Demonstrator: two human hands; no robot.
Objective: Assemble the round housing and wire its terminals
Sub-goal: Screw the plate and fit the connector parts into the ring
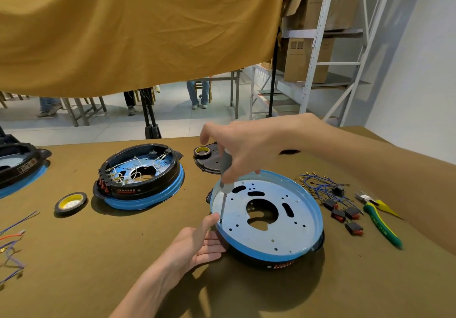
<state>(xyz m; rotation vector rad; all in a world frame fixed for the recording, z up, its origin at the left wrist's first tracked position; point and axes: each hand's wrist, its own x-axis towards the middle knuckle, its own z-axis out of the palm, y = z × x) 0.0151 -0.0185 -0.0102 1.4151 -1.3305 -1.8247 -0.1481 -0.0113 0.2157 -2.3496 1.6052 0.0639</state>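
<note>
Blue-rimmed housing (267, 221) steadied by left hand (197, 243) fingers relaxed, right hand (246, 145) gripping screwdriver (225, 182) above

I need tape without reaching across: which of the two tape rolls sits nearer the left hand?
The tape roll lying in front of the wired housing, well left of the left hand. The other roll rests on a black cover behind the right hand.

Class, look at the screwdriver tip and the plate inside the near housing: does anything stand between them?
Nothing visible does. The right hand holds the screwdriver upright, its tip at the left edge of the plate. The left hand steadies the housing from outside, thumb beside the tip, not beneath it.
</note>
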